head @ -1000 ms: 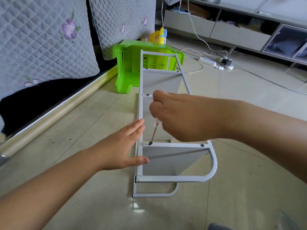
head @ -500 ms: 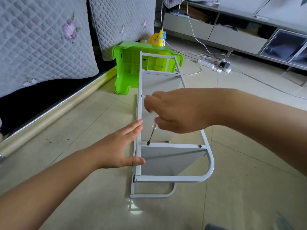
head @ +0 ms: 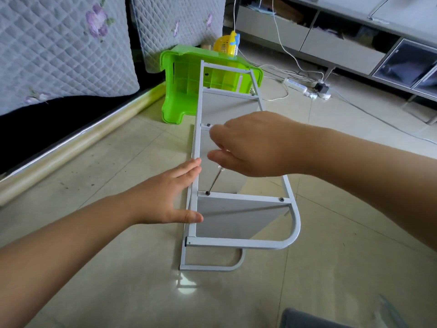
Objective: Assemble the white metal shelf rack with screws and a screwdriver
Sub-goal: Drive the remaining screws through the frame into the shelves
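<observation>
Bracing with left hand (head: 163, 197), fingers straight and flat against the outer side of the left upright of the white metal shelf rack (head: 246, 242), thumb reaching across the tube just below the near crossbar. Gripping the screwdriver (head: 215, 181) with right hand (head: 255, 144) from above, fingers curled over a handle mostly hidden under the palm, only a glimpse of clear plastic and the thin shaft showing. Slanting down and left, tip sitting on the dark screw (head: 207, 193) at the left end of the near crossbar. Lying on its side on the tiled floor (head: 118, 268), rack stretching away from the camera, far end next to an overturned green plastic stool (head: 179, 91). Judging progress: looking well along, with both side frames joined by shelf panels and crossbars. Showing another screw (head: 281, 199) already seated at the right end of the same crossbar, and a further screw head (head: 208, 125) on the middle bracket beside the left upright. Seeming to be in the tightening stage on the near left screw; unable to tell how far in. Remaining, as far as visible: finishing this screw, checking far-end joints, too small to read from here, then standing the rack upright. Noting a white power strip (head: 296, 85) with cables by the grey low cabinet (head: 343, 43) and quilted cushions (head: 59, 48) leaning at left.
</observation>
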`<state>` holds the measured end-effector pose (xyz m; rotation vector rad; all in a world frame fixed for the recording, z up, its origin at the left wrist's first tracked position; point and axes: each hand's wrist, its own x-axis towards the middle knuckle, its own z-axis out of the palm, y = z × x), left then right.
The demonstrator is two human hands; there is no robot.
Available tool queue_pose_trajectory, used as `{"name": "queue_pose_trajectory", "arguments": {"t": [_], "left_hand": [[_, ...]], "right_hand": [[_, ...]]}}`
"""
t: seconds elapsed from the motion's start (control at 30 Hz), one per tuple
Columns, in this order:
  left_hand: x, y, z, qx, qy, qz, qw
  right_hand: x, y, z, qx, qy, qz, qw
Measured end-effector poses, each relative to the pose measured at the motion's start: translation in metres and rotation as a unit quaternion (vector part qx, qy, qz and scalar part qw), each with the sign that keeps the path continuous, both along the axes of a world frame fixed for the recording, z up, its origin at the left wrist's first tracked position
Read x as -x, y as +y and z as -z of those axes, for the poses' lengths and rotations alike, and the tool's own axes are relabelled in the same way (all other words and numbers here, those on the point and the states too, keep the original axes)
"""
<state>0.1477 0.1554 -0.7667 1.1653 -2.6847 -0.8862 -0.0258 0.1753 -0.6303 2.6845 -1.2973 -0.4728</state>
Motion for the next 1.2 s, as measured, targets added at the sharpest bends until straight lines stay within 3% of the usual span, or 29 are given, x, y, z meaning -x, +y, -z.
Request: {"name": "queue_pose_trajectory", "arguments": {"t": [0.13,0.23,0.33,0.4,0.47,0.6,0.7,0.87,0.97,1.1,1.2], "left_hand": [[0.0,0.0,0.002,-0.002,0.004,-0.004,1.0],[0.0,0.001,0.001,-0.006,-0.002,-0.008,1.0],[0.0,0.001,0.001,-0.009,-0.002,-0.008,1.0],[0.0,0.001,0.0,-0.012,0.005,-0.009,1.0],[0.001,0.001,-0.001,-0.019,0.011,-0.009,1.0],[-0.001,0.0,0.002,-0.025,0.021,-0.011,0.999],[0.0,0.001,0.002,-0.022,0.027,-0.009,0.999],[0.001,0.003,0.003,-0.036,0.051,-0.022,0.998],[0.001,0.002,0.005,-0.038,0.06,-0.025,0.997],[0.0,0.001,0.006,-0.033,0.061,-0.023,0.997],[0.001,0.0,0.007,-0.036,0.069,-0.025,0.997]], "right_hand": [[0.011,-0.002,-0.005,-0.123,-0.085,-0.041,0.988],[0.014,-0.005,-0.005,-0.047,-0.092,-0.092,0.99],[0.004,-0.002,-0.004,0.041,0.034,-0.029,0.998],[-0.001,0.0,-0.001,0.05,0.041,0.006,0.998],[0.002,0.001,0.003,0.023,-0.007,-0.007,1.0],[0.009,-0.001,0.0,-0.124,-0.105,-0.063,0.985],[0.011,-0.007,0.002,-0.083,-0.129,-0.145,0.978],[-0.003,-0.004,-0.001,0.029,0.063,-0.054,0.996],[-0.005,0.0,0.0,0.03,0.081,-0.043,0.995],[0.001,0.0,-0.004,0.054,0.09,-0.168,0.98],[0.003,-0.001,-0.008,0.033,0.176,-0.115,0.977]]}}
